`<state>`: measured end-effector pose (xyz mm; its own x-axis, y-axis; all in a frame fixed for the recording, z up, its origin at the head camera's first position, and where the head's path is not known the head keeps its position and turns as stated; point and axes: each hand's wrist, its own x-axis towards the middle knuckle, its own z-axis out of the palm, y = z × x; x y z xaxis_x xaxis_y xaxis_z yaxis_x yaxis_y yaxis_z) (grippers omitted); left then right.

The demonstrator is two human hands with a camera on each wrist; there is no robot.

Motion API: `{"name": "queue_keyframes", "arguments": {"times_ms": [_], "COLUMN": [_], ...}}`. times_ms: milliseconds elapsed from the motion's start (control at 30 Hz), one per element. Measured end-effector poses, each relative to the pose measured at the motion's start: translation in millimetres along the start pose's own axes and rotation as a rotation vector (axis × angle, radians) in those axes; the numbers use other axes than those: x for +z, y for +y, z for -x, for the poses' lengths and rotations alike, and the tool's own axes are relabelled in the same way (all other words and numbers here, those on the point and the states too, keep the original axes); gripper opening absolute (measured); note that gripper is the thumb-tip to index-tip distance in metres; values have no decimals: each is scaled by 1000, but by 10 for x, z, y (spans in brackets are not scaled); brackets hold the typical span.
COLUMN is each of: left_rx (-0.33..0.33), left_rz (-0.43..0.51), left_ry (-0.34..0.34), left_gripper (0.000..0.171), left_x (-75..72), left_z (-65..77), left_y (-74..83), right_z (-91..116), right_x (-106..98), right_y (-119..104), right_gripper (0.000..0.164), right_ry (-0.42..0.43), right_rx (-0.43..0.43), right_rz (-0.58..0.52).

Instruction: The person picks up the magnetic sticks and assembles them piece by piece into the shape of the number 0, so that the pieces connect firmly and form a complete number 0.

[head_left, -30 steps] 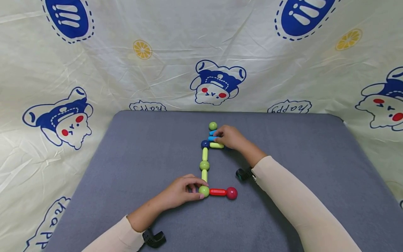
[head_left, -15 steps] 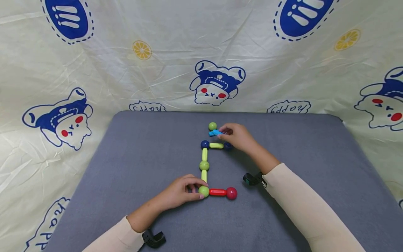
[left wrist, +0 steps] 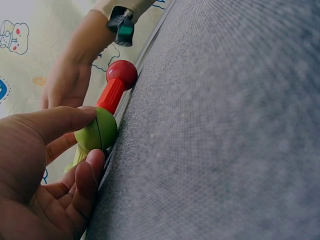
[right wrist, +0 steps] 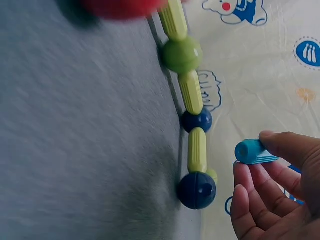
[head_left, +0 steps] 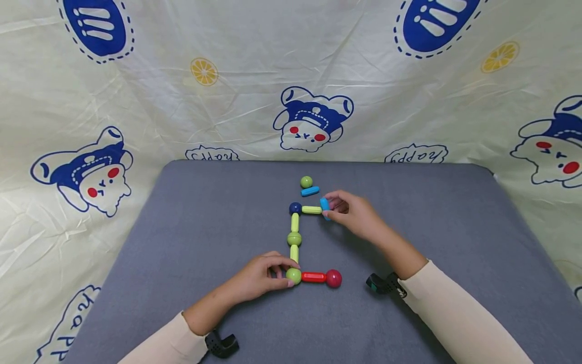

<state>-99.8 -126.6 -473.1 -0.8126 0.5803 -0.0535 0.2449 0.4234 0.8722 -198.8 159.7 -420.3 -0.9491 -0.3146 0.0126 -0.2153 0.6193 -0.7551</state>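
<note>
My left hand (head_left: 261, 275) pinches a green ball (head_left: 293, 276) at the near corner of a ball-and-rod figure, thumb and fingertips on either side of it. From that ball a red rod (head_left: 313, 277) runs right to a red ball (head_left: 334, 278). Pale yellow-green rods (head_left: 295, 222) lead away through another green ball (head_left: 294, 239) to a dark blue ball (head_left: 295, 208). One more such rod (head_left: 311, 210) ends at a second dark blue ball (right wrist: 196, 190), hidden in the head view. Close over that end, my right hand (head_left: 352, 212) pinches a light blue rod (right wrist: 250, 150).
Beyond the figure lie a loose green ball (head_left: 306, 181) and another light blue rod (head_left: 310, 191), close together. Grey cloth covers the table (head_left: 204, 212). A printed white curtain (head_left: 245, 111) hangs behind its far edge.
My right hand has lifted one of the two light blue rods, carried it right and towards me, and turned it from crosswise to lengthwise. The left hand stays on the green ball.
</note>
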Motion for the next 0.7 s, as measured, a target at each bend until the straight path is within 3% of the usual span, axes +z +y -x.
{"name": "queue_keyframes", "arguments": {"times_ms": [700], "left_rx": [-16], "left_rz": [9], "left_ry": [-8], "left_gripper": [31], "left_x": [0], "left_z": [-4], "left_y": [6], "right_z": [584], "right_x": [151], "right_y": [170], "right_gripper": [35], "right_ry": [-116], "right_rx": [75], "right_rz": [-123]}}
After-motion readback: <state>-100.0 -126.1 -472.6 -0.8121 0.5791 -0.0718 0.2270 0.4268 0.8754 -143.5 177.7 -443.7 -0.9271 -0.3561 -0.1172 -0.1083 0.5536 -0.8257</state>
